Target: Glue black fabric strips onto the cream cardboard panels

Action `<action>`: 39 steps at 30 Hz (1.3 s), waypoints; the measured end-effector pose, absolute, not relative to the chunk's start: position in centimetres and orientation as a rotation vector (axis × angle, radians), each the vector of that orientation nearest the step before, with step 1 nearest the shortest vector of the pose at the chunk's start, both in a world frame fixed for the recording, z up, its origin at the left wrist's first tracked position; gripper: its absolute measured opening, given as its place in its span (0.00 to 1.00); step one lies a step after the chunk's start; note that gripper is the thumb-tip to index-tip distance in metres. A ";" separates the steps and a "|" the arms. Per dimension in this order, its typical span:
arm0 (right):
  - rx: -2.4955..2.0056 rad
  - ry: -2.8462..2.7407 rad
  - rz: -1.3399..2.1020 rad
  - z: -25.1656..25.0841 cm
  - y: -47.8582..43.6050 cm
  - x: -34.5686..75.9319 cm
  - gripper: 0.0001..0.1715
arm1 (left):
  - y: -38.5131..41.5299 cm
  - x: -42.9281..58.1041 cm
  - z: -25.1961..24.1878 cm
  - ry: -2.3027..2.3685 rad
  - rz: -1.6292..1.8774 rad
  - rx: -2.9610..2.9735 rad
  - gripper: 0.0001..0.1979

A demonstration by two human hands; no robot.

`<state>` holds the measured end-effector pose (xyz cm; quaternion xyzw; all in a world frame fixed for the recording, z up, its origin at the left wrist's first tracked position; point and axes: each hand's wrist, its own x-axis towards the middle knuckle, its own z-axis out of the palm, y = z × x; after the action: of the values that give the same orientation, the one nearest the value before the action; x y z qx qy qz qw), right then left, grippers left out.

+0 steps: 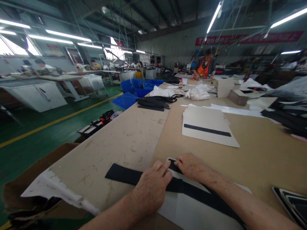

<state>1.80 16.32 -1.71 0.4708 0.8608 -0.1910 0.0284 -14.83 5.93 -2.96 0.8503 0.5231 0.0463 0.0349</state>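
Note:
A pale grey board (178, 210) lies on the table in front of me, with a long black strip (206, 198) running across it and a flat black end (122, 174) reaching past its left side. My left hand (152, 187) rests over this strip, fingers curled, its index fingertip touching a short black piece (174, 166) along the board's far edge. Closed on that same piece at the board's far corner is my right hand (190, 166), its fingertips pressed down beside the left ones. My right forearm covers part of the board and strip.
Farther up the table is a stack of pale boards (206, 118) with a black strip (207, 130) on top. Black strips (153, 103), clear plastic bags (198, 91) and blue bins (124, 99) stand beyond. Framed black pieces (291, 204) lie right. A co-worker (203, 67) stands opposite.

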 end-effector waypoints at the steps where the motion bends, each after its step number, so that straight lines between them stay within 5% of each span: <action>1: 1.492 2.650 -0.635 -1.5 16.4 1.9 0.19 | 6.0 -14.8 -2.9 1.613 0.134 2.612 0.16; 4: 1.542 2.587 -1.006 0.0 16.4 3.8 0.08 | 6.1 -14.8 -2.9 1.623 0.118 2.615 0.16; 7: 1.381 2.416 -1.483 1.4 16.2 8.3 0.18 | 6.2 -14.8 -2.8 1.604 0.125 2.617 0.17; 13: 1.695 2.312 -1.631 -0.2 14.2 18.6 0.10 | 6.3 -14.8 -2.9 1.612 0.120 2.563 0.23; 16: 2.039 2.176 -1.684 -2.2 12.8 20.4 0.15 | 6.4 -14.8 -3.0 1.616 0.124 2.551 0.25; 24: 2.438 2.332 -0.856 -2.9 10.9 19.5 0.12 | 6.7 -14.9 -3.8 1.666 0.108 2.603 0.27; 39: 2.456 2.267 -0.534 -4.2 10.3 19.7 0.12 | 6.8 -15.3 -4.3 1.646 0.119 2.668 0.28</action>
<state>19.66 10.31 -4.17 0.7203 0.6648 -0.1565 -0.1214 -15.27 6.79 -4.26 0.8504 0.5248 0.0381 0.0022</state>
